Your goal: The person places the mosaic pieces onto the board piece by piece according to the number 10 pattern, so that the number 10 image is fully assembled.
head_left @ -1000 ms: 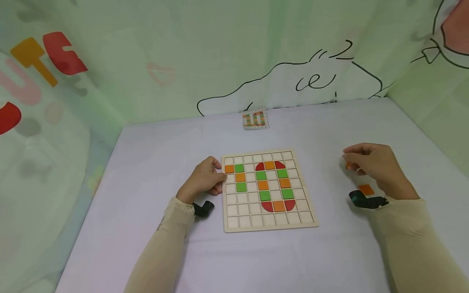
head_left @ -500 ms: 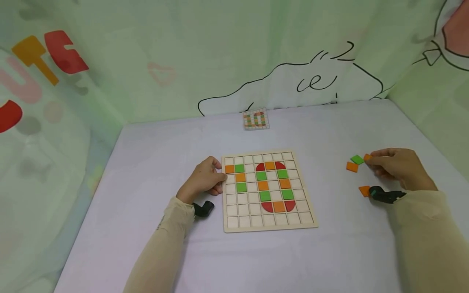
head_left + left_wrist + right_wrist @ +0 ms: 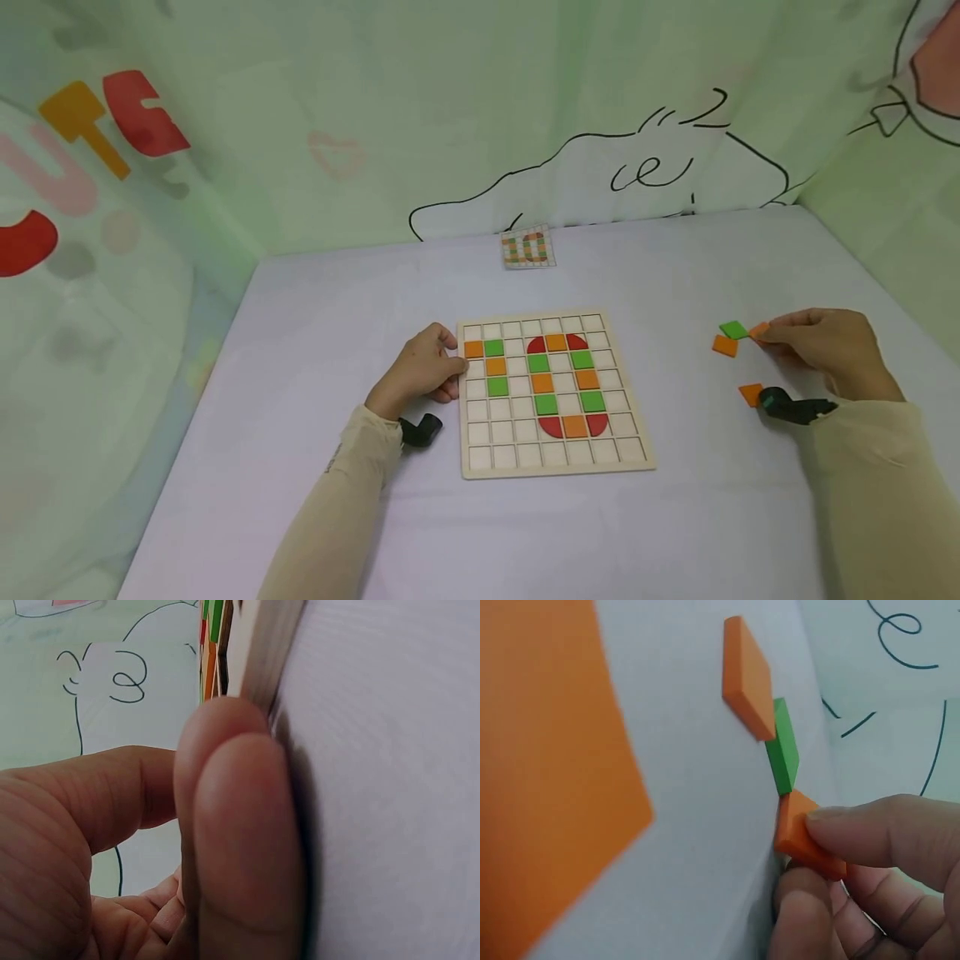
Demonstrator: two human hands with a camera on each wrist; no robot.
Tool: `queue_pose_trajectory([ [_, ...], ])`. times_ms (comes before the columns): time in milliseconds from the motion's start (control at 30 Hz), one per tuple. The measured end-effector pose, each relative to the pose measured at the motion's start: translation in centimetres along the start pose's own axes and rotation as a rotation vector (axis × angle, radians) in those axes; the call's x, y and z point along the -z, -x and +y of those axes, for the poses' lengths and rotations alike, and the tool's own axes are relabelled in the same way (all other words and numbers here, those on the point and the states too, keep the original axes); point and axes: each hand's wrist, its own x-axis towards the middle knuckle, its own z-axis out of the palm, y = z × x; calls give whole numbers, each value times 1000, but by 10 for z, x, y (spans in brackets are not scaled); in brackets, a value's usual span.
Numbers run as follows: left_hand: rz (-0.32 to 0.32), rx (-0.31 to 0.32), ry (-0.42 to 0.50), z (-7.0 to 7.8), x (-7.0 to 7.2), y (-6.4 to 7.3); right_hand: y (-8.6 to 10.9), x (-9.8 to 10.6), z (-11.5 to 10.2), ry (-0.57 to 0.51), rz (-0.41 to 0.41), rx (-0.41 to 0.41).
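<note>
My left hand (image 3: 423,367) holds the left edge of a wooden grid board (image 3: 558,463), its thumb at the rim. In the left wrist view, fingertips (image 3: 247,825) press against the board's side (image 3: 266,652). Red, orange and green tiles lie in some of the board's cells. At the right, my right hand (image 3: 832,350) pinches an orange square tile (image 3: 802,844) between thumb and fingers, low over the table. Touching or nearly touching it is a green tile (image 3: 732,330), with another orange tile (image 3: 725,346) beside that one.
A further orange tile (image 3: 750,395) lies near the right wrist's black camera mount (image 3: 795,407). Behind the board, a small pattern card (image 3: 528,247) lies on the white table (image 3: 360,292). A printed curtain (image 3: 450,100) hangs at the back.
My right hand has moved right, uncovering the green and orange tiles, and now pinches an orange tile at its new spot. The left hand stays at the board's edge.
</note>
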Motion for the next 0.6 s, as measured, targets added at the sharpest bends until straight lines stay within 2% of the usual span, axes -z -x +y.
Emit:
queue_pose_trajectory([
  [167, -2, -1, 1, 1, 1, 1, 1, -6, -1, -178, -31, -1],
  [400, -1, -5, 7, 1, 0, 0, 18, -16, -10, -376, -103, -13],
  [500, -1, -4, 5, 1, 1, 1, 22, -22, -13, -376, -132, 4],
  [600, 2, -3, 3, 1, 1, 1, 23, -31, -14, -311, -148, 41],
])
